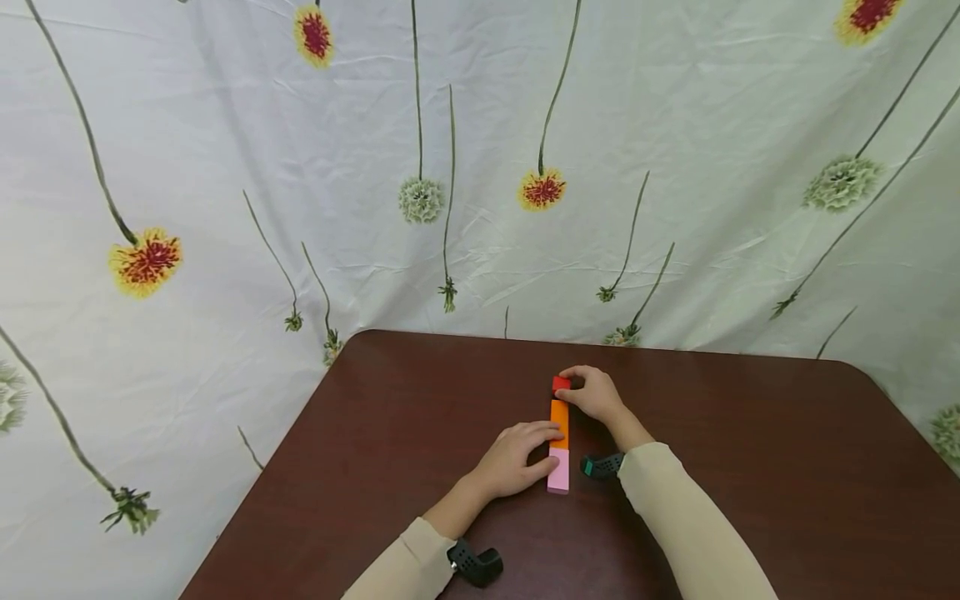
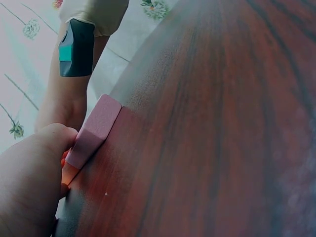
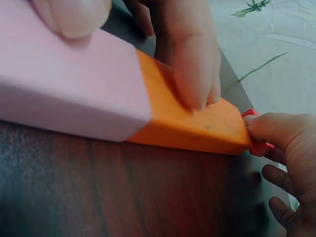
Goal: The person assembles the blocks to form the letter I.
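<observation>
A pink block (image 1: 557, 478) and a longer orange block (image 1: 559, 413) lie end to end in a line on the table. At the far end of the line, my right hand (image 1: 597, 395) pinches a small red block (image 1: 561, 383) between thumb and finger. The red block stands right at the end of the orange one. My left hand (image 1: 512, 460) rests from the left side, its thumb on the pink block and its fingertips on the orange block. In the right wrist view the pink and orange ends meet closely, and the right thumb covers part of the red block.
The dark brown wooden table (image 1: 420, 375) has rounded far corners. Behind and beside it hangs a pale cloth (image 1: 480, 242) printed with flowers. Dark bands are on the wrists, the left one (image 1: 476, 564) low in view, the right one (image 1: 602, 466) beside the line of blocks.
</observation>
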`<state>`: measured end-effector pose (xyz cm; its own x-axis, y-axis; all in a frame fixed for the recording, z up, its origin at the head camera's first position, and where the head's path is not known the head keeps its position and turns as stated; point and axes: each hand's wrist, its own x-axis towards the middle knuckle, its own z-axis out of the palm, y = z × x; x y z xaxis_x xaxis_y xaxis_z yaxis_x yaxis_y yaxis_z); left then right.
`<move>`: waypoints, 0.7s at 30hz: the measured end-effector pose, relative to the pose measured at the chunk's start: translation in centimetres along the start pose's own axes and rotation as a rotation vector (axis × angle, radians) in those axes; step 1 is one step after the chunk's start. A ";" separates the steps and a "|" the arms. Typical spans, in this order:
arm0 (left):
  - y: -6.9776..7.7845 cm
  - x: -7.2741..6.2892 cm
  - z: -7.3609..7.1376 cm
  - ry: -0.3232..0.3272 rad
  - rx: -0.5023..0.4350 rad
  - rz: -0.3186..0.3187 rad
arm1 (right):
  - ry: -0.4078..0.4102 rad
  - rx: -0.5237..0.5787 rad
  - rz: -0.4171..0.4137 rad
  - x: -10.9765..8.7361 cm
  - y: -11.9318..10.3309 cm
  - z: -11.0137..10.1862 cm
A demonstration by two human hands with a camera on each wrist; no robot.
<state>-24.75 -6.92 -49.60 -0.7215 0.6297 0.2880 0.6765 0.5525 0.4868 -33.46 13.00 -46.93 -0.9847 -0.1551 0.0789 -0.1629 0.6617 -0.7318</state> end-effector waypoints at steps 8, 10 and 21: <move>-0.1 0.1 0.1 0.007 0.012 0.009 | -0.006 -0.003 0.017 0.3 0.2 0.4; 0.0 0.1 0.1 0.000 0.009 -0.002 | -0.009 -0.002 0.025 0.3 0.2 0.3; 0.0 0.1 0.1 -0.017 0.006 -0.032 | -0.023 0.008 0.049 0.2 0.0 0.3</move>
<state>-24.82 -6.80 -49.68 -0.7404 0.6208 0.2577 0.6537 0.5758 0.4910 -33.65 12.73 -47.10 -0.9898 -0.1395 0.0278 -0.1143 0.6632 -0.7397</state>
